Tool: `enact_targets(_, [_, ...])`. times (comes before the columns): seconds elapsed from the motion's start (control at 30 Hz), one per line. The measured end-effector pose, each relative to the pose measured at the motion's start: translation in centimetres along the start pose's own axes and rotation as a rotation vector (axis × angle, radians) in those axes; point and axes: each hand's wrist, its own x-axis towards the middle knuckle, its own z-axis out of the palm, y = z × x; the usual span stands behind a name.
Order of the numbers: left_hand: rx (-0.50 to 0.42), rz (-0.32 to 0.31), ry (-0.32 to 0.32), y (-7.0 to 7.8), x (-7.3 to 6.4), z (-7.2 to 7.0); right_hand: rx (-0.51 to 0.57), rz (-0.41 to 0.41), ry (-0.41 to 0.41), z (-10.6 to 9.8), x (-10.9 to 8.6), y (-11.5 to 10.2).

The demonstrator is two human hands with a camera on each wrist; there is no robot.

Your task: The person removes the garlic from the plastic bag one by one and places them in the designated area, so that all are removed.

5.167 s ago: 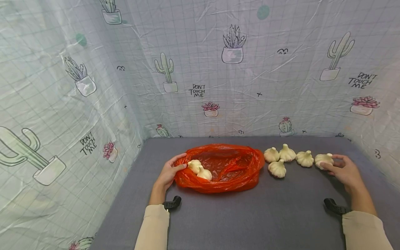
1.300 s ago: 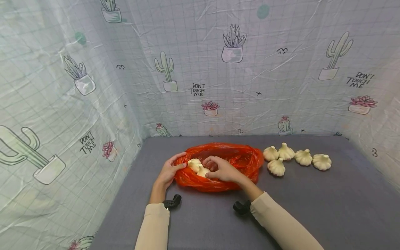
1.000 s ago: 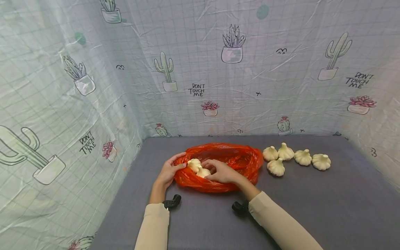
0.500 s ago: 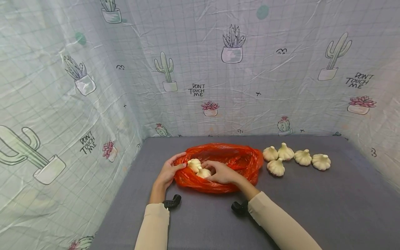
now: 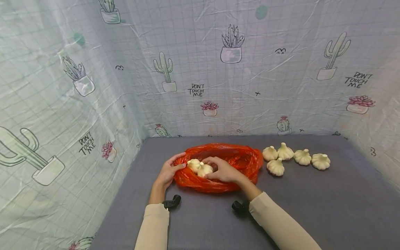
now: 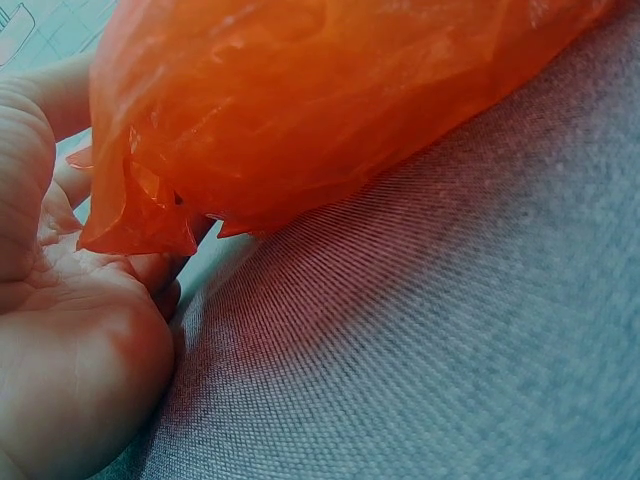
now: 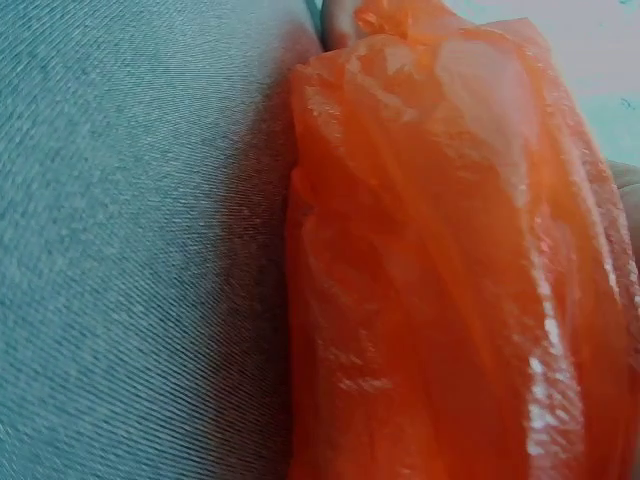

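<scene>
A red plastic bag (image 5: 212,188) lies on its base with its mouth open upward. My left hand (image 5: 168,172) grips the bag's left rim, thumb on the inside; the left wrist view shows the bag's crumpled edge against the palm. Inside, at the left, are two garlic bulbs. My right hand (image 5: 223,171) reaches into the bag and holds the nearer garlic bulb (image 5: 205,170) between thumb and fingers. The other garlic bulb (image 5: 193,165) sits just behind it, close to my left thumb. In the right wrist view the bag's wall hides most of the right hand.
Several garlic bulbs (image 5: 285,151) lie on the grey cloth-covered table to the right of the bag, the farthest right one (image 5: 321,161) by itself. A cactus-printed curtain (image 5: 232,90) closes off the back and both sides.
Five seconds ago my right hand was at the rightmost bulb on the table; that bulb now lies free. The right hand has moved left into the bag, and the nearer bulb there has lifted slightly.
</scene>
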Motion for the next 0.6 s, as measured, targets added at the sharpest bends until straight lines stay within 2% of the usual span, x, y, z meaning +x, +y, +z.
enact_targets(0.43, [-0.013,-0.006,0.0,0.0,0.1,0.0,0.097,0.035,0.111,-2.6,-1.7,-0.8])
enact_targets(0.6, [-0.012,-0.005,0.003,-0.1,0.1,0.0,0.09,0.026,0.15,-3.3,-2.5,-0.7])
